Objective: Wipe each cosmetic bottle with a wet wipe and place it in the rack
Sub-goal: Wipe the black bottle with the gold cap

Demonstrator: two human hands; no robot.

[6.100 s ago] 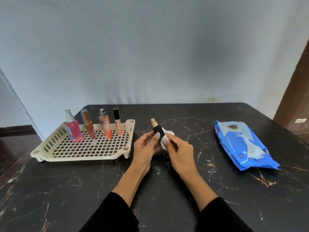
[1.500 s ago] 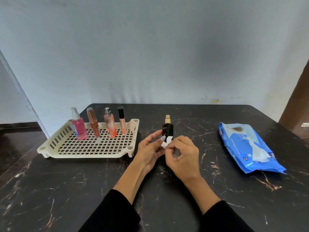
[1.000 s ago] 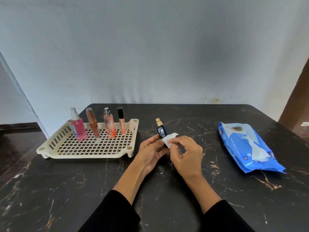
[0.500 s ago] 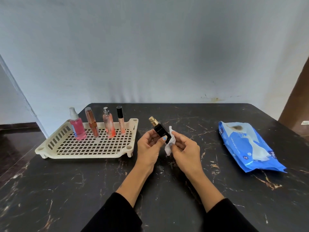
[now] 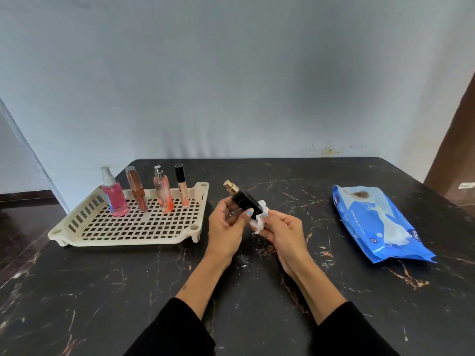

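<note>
Left hand (image 5: 226,224) pinches black bottle (image 5: 245,204) tilted, baring its base to wipe (image 5: 260,220) clasped in right hand (image 5: 281,228); rack (image 5: 77,222) waits near table's left edge.

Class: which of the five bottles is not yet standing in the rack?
The black bottle with the gold cap, tilted in the left hand; the other four stand upright in the rack.

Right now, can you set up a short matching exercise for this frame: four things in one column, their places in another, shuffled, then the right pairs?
Things:
1. black bottle
2. wet wipe
3. pink spray bottle
4. blue wipes pack

Places:
A. standing at the rack's far left
B. lying on the table, right side
C. held in the left hand
D. pinched in the right hand

Pairs: 1-C, 2-D, 3-A, 4-B
</note>
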